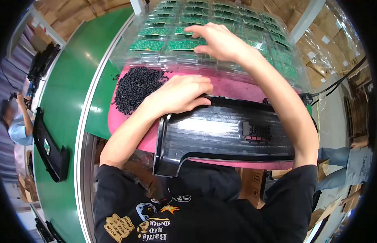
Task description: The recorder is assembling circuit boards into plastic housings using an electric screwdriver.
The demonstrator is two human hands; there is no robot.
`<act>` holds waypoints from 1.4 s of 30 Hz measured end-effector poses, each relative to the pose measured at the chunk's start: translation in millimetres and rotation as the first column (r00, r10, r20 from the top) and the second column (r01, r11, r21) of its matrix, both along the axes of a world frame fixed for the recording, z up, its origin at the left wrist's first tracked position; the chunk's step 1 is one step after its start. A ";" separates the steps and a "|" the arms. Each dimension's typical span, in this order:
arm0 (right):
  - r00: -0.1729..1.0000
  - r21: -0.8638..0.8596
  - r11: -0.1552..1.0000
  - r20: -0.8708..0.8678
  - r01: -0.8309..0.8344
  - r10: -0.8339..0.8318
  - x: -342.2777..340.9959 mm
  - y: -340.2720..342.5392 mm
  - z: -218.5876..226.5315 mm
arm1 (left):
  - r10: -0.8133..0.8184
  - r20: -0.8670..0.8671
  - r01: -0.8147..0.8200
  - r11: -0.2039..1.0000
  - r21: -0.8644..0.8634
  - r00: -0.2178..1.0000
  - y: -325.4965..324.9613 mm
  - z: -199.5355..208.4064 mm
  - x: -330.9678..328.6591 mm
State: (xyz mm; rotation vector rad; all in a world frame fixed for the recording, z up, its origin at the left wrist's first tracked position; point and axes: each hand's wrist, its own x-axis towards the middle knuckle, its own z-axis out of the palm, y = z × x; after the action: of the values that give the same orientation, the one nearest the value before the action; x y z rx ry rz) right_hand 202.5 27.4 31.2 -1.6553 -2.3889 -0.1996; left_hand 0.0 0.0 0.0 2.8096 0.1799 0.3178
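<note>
A long black plastic housing (221, 133) lies before me, its hollow inner side facing up and a small slotted grid near its right part. My left hand (182, 94) is closed over its far left edge, thumb on the inner side. Beyond it my right hand (223, 42) hovers at the clear plastic trays (188, 60) of green circuit boards (146, 44). Its thumb and forefinger are spread near one front board (182, 45); I see nothing held between them. A heap of small black screws or similar bits (136, 89) sits left of my left hand.
A pink mat (245, 91) lies under the housing. Left runs a green conveyor (103, 44) with a metal rail, bearing another black housing (50, 146). A black cable (338, 83) enters from the right. One person (20, 125) is far left, another (346, 162) at right.
</note>
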 end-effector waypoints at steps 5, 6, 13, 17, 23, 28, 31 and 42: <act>0.991 -0.163 0.987 -0.129 0.016 -0.037 -0.4 9.1 4.5 | 0.042 -0.057 -0.043 0.999 -0.030 0.998 4.6 3.0 -1.2; 0.986 -0.102 0.994 -0.163 -0.040 0.023 5.2 11.0 -3.8 | 0.030 -0.042 -0.031 0.999 -0.028 0.999 2.0 2.9 -1.0; 0.776 0.208 0.978 -0.618 0.007 0.126 8.7 -40.4 13.2 | 0.022 0.070 -0.023 1.000 0.017 0.997 26.3 -7.2 -13.3; 0.645 0.208 0.931 -0.674 -0.301 0.360 34.1 -119.1 24.2 | 0.328 0.399 -0.199 0.922 -0.331 0.856 20.8 6.0 -3.9; 0.366 -0.412 0.908 -0.858 -0.075 -0.360 17.6 -201.9 29.4 | -0.127 0.474 0.059 0.986 0.155 0.871 -16.4 38.0 21.3; 0.163 -0.437 0.895 -0.893 -0.091 -0.420 31.9 -223.8 20.9 | -0.192 0.419 0.111 0.971 0.210 0.887 -28.1 47.3 40.5; 0.266 -0.259 0.945 -0.914 0.198 -0.306 29.4 -233.3 13.2 | -0.135 0.408 0.098 0.989 0.111 0.903 -27.2 44.4 44.3; 0.461 -0.270 0.915 -0.798 0.301 -0.387 47.1 -259.5 -28.3 | -0.075 0.088 0.102 0.927 -0.362 0.993 -25.2 17.9 56.4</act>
State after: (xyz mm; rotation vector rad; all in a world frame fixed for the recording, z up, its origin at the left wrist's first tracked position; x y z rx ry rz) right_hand 249.6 -232.1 2.8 -1.6922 -1.3125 0.5584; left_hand 56.4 -25.2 17.9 2.4234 0.0842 0.3270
